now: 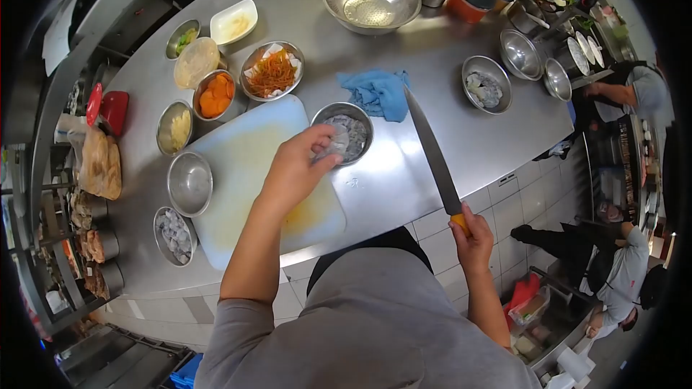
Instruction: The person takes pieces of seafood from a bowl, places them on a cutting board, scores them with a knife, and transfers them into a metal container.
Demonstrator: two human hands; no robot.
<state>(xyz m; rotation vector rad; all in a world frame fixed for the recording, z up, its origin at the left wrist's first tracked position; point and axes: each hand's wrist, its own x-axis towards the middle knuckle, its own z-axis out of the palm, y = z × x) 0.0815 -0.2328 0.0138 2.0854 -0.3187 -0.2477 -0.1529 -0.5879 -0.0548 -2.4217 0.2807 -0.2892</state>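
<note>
My left hand is at the left rim of a steel bowl of grey, translucent pieces that look like raw shrimp. Its fingers are curled round a pale, see-through piece. In my right hand is the yellow handle of a long knife, its blade pointing up and away over the steel table. A white cutting board with yellow-orange stains lies under my left forearm. Behind the shrimp bowl, a crumpled blue cloth lies close to the knife tip.
Bowls of carrot slices, orange shreds and grey pieces stand at the left. A large colander is at the back; another shrimp bowl stands right. Two people are beyond the table's right side.
</note>
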